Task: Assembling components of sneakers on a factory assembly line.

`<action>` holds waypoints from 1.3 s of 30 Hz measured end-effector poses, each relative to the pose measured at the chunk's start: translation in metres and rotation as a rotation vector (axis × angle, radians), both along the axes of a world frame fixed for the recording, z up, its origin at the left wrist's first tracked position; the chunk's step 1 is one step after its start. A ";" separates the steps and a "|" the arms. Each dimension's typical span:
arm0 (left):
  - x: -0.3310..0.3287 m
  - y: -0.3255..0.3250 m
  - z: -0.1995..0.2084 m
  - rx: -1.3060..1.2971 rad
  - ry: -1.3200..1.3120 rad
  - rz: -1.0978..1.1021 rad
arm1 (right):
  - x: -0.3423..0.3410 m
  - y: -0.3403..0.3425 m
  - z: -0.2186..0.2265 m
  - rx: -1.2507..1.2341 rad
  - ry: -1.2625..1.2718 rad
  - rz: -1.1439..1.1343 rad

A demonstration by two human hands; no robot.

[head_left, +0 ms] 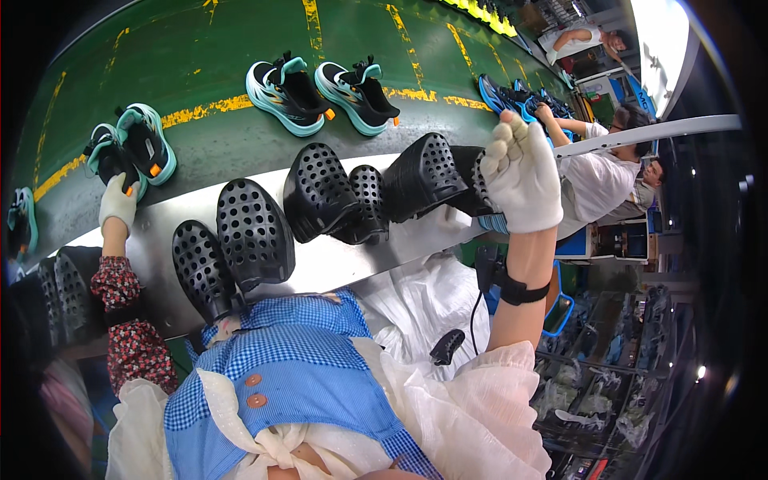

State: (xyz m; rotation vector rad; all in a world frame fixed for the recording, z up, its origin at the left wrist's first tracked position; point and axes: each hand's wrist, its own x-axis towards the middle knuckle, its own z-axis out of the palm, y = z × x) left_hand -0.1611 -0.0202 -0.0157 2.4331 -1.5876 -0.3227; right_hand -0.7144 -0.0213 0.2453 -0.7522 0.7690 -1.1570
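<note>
Just beyond the left grip (118, 206) lies a black-and-teal running shoe (110, 162), heel toward the hand, long axis pointing away; gloved fingers close on that heel. The farther right grip (524, 180) is loosely curled, nothing visible in it, perforated black shoe forms (424, 174) to its left.

A green belt (176, 60) with yellow dashes crosses the top, bright yellow items (486, 14) along its far edge. At right, a person (588, 184) in white sits or stands beside it, two others beyond. Below is a rack (608, 370) with plastic-wrapped goods; crumpled white sheeting (408, 304) lies near the counter (320, 274).
</note>
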 end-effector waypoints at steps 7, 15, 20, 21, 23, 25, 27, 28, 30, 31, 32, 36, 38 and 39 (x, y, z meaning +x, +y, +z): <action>0.000 0.004 0.006 0.001 0.011 0.023 | -0.027 -0.019 -0.008 0.050 -0.281 -0.092; 0.003 0.001 -0.004 -0.015 -0.003 0.023 | -0.055 -0.031 -0.005 -0.005 -0.392 -0.248; 0.006 0.002 -0.006 -0.028 0.011 0.042 | -0.076 -0.035 -0.005 -0.054 -0.415 -0.278; 0.010 0.001 -0.009 -0.038 0.018 0.046 | -0.079 -0.037 -0.005 -0.055 -0.421 -0.309; 0.014 0.002 -0.013 -0.046 0.025 0.050 | -0.084 -0.040 -0.006 -0.054 -0.428 -0.340; 0.015 0.002 -0.015 -0.062 0.006 0.049 | -0.084 -0.041 -0.005 -0.063 -0.282 -0.511; 0.015 0.000 -0.017 -0.063 -0.002 0.042 | -0.081 -0.042 -0.006 -0.099 -0.096 -0.547; 0.015 -0.001 -0.018 -0.064 -0.010 0.036 | -0.078 -0.042 -0.008 -0.135 0.090 -0.579; 0.011 -0.003 -0.019 -0.058 -0.005 0.041 | -0.063 -0.032 -0.008 -0.251 0.318 -0.498; 0.009 -0.005 -0.018 -0.056 0.003 0.045 | -0.048 -0.022 -0.003 -0.369 0.547 -0.413; 0.009 -0.005 -0.018 -0.052 -0.002 0.046 | -0.024 -0.015 -0.001 -0.364 0.542 -0.410; 0.013 -0.003 -0.015 -0.011 0.050 0.089 | 0.040 0.005 0.001 -1.100 1.481 -0.369; 0.027 0.009 -0.011 -0.046 -0.024 0.046 | 0.065 0.013 0.007 -1.292 1.748 -0.192; 0.020 0.012 -0.003 -0.056 -0.061 0.010 | 0.072 0.018 0.004 -1.311 1.751 -0.126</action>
